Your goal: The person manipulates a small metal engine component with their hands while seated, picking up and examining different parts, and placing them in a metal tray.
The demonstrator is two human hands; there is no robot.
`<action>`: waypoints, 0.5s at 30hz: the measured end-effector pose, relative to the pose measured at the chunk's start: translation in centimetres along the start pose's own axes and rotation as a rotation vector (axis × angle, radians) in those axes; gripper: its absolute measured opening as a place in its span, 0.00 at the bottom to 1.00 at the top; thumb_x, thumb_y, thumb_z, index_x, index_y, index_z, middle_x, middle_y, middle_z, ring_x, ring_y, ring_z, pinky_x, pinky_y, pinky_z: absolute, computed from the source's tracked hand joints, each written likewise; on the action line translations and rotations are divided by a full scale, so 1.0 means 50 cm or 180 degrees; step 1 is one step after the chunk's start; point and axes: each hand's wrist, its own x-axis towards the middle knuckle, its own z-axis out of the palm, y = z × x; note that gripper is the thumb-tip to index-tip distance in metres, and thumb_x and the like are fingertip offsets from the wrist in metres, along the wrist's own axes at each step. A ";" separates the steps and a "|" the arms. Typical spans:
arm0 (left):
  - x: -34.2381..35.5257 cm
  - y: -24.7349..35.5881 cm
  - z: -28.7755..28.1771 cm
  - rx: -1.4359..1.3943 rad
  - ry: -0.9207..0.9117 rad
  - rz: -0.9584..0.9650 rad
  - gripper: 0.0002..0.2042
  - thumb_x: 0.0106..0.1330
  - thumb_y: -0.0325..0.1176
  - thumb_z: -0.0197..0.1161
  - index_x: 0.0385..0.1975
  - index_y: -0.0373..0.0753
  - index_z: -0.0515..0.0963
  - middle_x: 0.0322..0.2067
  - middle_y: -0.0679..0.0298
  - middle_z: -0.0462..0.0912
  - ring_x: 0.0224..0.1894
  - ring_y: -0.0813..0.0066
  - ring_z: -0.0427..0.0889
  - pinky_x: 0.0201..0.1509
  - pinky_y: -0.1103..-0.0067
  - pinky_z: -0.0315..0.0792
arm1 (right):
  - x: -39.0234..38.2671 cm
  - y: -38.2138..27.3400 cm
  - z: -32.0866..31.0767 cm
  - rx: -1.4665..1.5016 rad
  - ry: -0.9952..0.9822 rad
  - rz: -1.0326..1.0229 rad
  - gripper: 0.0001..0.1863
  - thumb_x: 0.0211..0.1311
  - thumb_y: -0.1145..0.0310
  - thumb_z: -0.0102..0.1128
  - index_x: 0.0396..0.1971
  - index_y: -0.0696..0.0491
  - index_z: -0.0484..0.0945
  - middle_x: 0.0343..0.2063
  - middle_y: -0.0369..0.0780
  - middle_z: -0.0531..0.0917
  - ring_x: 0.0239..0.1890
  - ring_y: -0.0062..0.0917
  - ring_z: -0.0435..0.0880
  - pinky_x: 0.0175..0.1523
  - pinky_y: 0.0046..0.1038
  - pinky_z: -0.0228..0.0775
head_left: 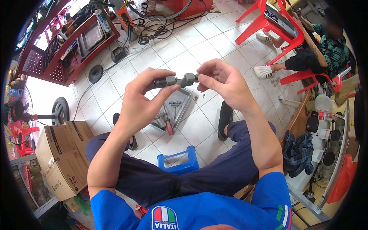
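Head view shows me both hands raised over the tiled floor (214, 42), close together and clamped on one small grey metal fitting (177, 80) that spans the gap between them. My left hand (140, 101) pinches the left end of the fitting between thumb and fingers; my right hand (222, 82) grips its right end with the fingertips. The fitting lies roughly level, with blocky nut-shaped sections along it. Below the hands, on the floor, a grey metal tray (185, 105) holds a few tools. Nearer, between my knees, is a blue plastic stool (180, 161). A cardboard box (63, 157) sits at near left. At far right, another person sits on a red plastic chair (268, 23).
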 end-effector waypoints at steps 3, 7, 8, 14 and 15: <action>0.000 0.004 0.000 -0.0043 0.0053 -0.0070 0.14 0.62 0.20 0.67 0.48 0.30 0.78 0.44 0.60 0.80 0.49 0.74 0.81 0.56 0.78 0.75 | -0.002 -0.003 0.005 -0.0005 0.0047 -0.0179 0.14 0.69 0.64 0.61 0.45 0.61 0.78 0.34 0.40 0.84 0.36 0.22 0.85 0.45 0.25 0.78; -0.001 0.002 -0.001 -0.0033 0.0004 0.0018 0.14 0.62 0.20 0.67 0.48 0.30 0.78 0.44 0.59 0.80 0.49 0.74 0.81 0.56 0.78 0.75 | 0.000 -0.008 0.002 0.0114 -0.0071 0.0229 0.14 0.69 0.65 0.61 0.45 0.61 0.77 0.35 0.41 0.84 0.36 0.23 0.85 0.45 0.25 0.79; -0.001 0.001 -0.001 -0.0006 -0.0016 0.0049 0.14 0.62 0.20 0.67 0.48 0.30 0.78 0.44 0.59 0.80 0.49 0.74 0.81 0.56 0.78 0.75 | 0.000 -0.011 0.006 0.0172 -0.0001 0.0278 0.14 0.69 0.65 0.61 0.45 0.61 0.77 0.36 0.41 0.84 0.37 0.22 0.85 0.44 0.25 0.79; -0.002 0.001 0.003 0.0065 -0.0073 0.0007 0.14 0.62 0.20 0.67 0.48 0.30 0.78 0.44 0.59 0.80 0.49 0.73 0.81 0.56 0.78 0.75 | 0.003 0.014 -0.010 0.0232 -0.0136 0.0320 0.14 0.70 0.64 0.60 0.44 0.61 0.77 0.35 0.41 0.83 0.37 0.22 0.85 0.44 0.23 0.78; -0.002 0.002 0.003 0.0025 -0.0044 -0.0001 0.14 0.62 0.20 0.67 0.48 0.30 0.78 0.44 0.59 0.80 0.49 0.73 0.81 0.56 0.78 0.75 | 0.001 0.010 -0.004 0.0130 -0.0063 0.0147 0.15 0.70 0.63 0.59 0.44 0.61 0.77 0.35 0.41 0.83 0.36 0.22 0.85 0.44 0.23 0.77</action>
